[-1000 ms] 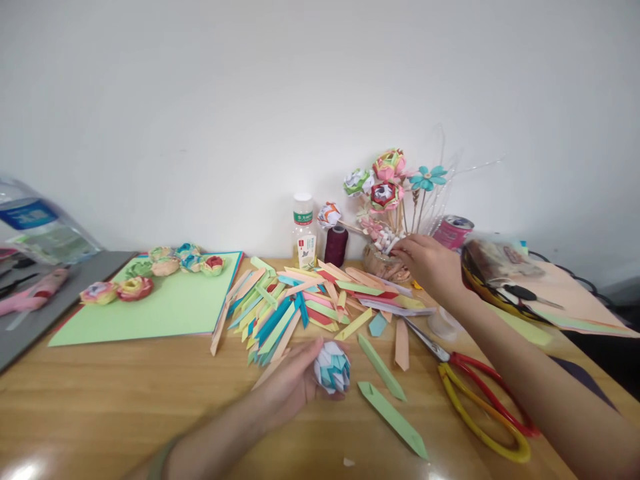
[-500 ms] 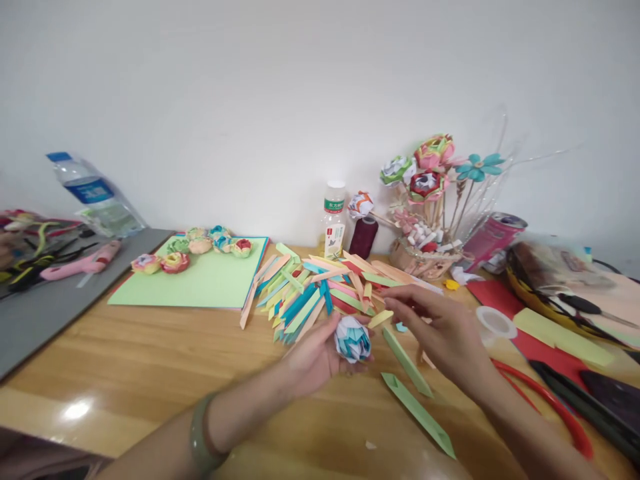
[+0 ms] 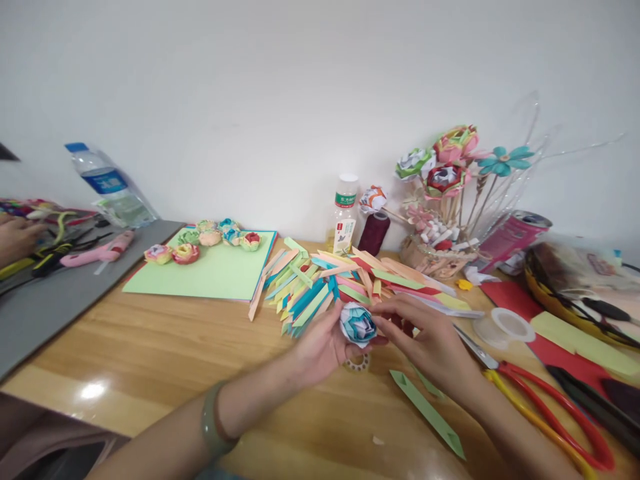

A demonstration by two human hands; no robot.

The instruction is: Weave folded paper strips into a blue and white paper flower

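Note:
A blue and white folded-paper flower (image 3: pixel 358 325) rests in my left hand (image 3: pixel 320 347), whose fingers curl under and around it, with the bloom facing up. My right hand (image 3: pixel 423 333) reaches in from the right, thumb and fingertips bent against the flower's right edge. Whether a small paper piece sits between those fingertips is hidden. Behind both hands spreads a pile of folded paper strips (image 3: pixel 307 293) in green, blue, peach, yellow and red. A green folded strip (image 3: pixel 427 413) lies on the table just below my right hand.
Red and yellow-handled scissors (image 3: pixel 545 393) and a tape roll (image 3: pixel 505 327) lie at right. Green paper sheets (image 3: pixel 215 277) at left carry several small paper flowers. A bottle (image 3: pixel 345 213), a thread spool (image 3: pixel 374 233) and a flower basket (image 3: pixel 435 257) stand by the wall. Another person's hand (image 3: pixel 20 237) shows far left.
My right hand has come in against the flower; the yellow strip at its fingertips no longer shows. The flower has tilted upward. The view has shifted left, uncovering the scissors.

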